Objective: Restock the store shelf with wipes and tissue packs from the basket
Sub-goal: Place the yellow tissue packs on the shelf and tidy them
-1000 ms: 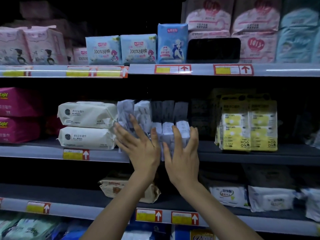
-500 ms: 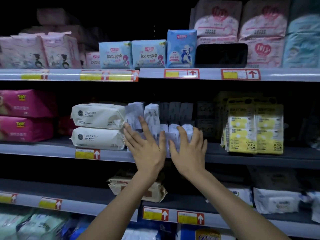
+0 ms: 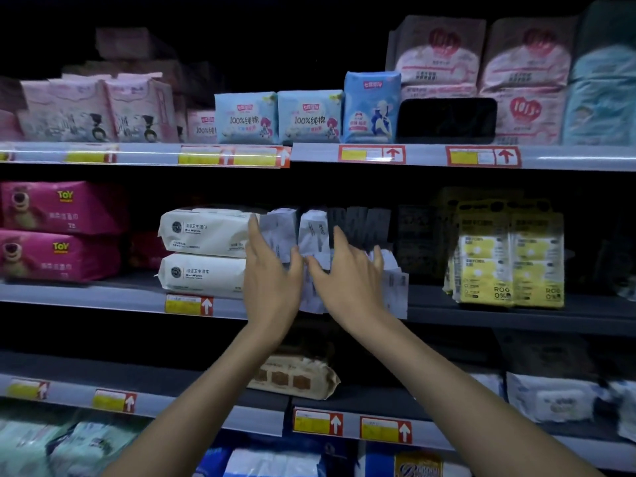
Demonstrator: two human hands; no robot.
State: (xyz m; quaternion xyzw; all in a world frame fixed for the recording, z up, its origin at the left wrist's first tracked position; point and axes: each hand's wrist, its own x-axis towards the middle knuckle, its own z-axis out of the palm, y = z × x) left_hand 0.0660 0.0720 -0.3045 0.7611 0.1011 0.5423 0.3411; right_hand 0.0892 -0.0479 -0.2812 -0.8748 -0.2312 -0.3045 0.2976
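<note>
A row of small white tissue packs (image 3: 311, 232) stands upright on the middle shelf (image 3: 103, 297), with dark packs (image 3: 358, 222) behind them. My left hand (image 3: 272, 273) presses the left end of the row with fingers stretched upward, beside two stacked white wipes packs (image 3: 206, 232). My right hand (image 3: 347, 273) lies on the right part of the row, fingers slightly bent over the packs. One white pack (image 3: 395, 294) sticks out at the shelf's front edge, right of my right hand. The basket is out of view.
Pink wipes packs (image 3: 58, 232) lie stacked at the left of the middle shelf, and yellow packs (image 3: 509, 259) stand at the right. The top shelf holds blue and pink packs (image 3: 278, 115). A beige pack (image 3: 296, 376) lies on the lower shelf under my arms.
Both hands have stayed on the small white packs. My right hand's fingers have bent over the packs, and a pack at the right end now juts past the shelf edge.
</note>
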